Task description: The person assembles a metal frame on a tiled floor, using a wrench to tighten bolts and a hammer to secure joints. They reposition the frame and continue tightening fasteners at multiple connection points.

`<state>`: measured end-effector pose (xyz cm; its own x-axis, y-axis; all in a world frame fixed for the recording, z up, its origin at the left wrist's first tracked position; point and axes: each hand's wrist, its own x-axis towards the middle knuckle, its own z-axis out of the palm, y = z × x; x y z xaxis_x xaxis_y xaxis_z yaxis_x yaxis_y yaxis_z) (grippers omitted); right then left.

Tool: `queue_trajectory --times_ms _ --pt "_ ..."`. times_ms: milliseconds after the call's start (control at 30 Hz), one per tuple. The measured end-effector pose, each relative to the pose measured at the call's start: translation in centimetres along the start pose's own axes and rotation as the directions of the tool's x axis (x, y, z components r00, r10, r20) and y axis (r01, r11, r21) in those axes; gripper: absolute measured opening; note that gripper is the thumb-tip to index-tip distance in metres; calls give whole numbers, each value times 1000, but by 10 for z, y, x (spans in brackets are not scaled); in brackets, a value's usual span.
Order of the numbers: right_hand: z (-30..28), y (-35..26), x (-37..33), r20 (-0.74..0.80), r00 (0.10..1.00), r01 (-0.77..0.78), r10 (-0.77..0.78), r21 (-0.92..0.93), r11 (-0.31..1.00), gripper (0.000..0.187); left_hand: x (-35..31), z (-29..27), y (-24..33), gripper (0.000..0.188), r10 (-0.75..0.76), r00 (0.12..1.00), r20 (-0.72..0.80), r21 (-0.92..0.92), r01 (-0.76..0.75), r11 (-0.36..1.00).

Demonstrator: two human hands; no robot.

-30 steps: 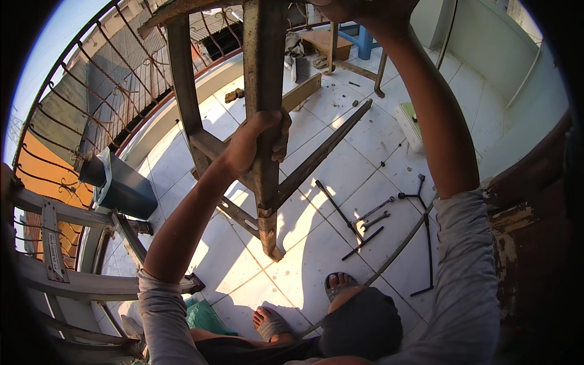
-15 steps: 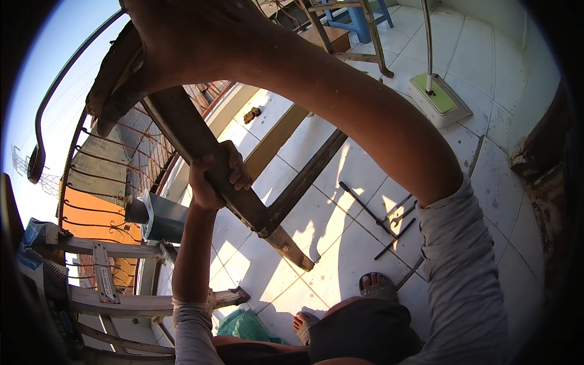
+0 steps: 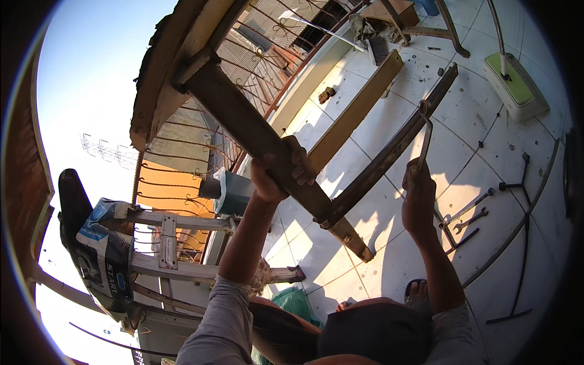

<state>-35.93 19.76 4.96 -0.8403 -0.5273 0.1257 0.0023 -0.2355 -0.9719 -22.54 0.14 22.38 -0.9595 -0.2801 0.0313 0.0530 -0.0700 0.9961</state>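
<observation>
A dark wooden furniture frame (image 3: 243, 121) slants across the middle, its thick leg running from a rough-edged board (image 3: 176, 67) down to a paler, worn foot. My left hand (image 3: 283, 170) is wrapped round this leg about halfway along. From the leg's lower part a long dark rail (image 3: 389, 149) stretches to the far right. My right hand (image 3: 420, 191) is closed on the lower end of a ring spanner (image 3: 427, 137). The spanner points upward, and its ring end appears against the rail; whether it touches cannot be told.
Several spanners (image 3: 468, 210) lie on the white tiles at right, with a T-handled wrench (image 3: 524, 243) beside them. A green-and-white floor sweeper (image 3: 517, 88) stands far right. At left are a pale metal frame (image 3: 194, 264), a grey bucket (image 3: 234, 191) and a railing (image 3: 176, 182).
My right hand has come away from the upper board and down to the right, where it now holds the spanner. My left hand still grips the leg. The view has shifted.
</observation>
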Motion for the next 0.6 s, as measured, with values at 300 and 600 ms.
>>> queue_trajectory --times_ms 300,600 --pt "-1 67 -18 61 984 -170 168 30 985 33 -2 -8 -5 53 17 998 59 -60 -14 998" --pt "-35 145 2 -90 857 -509 508 3 861 44 -3 -7 -8 51 -14 998 56 -131 21 991"
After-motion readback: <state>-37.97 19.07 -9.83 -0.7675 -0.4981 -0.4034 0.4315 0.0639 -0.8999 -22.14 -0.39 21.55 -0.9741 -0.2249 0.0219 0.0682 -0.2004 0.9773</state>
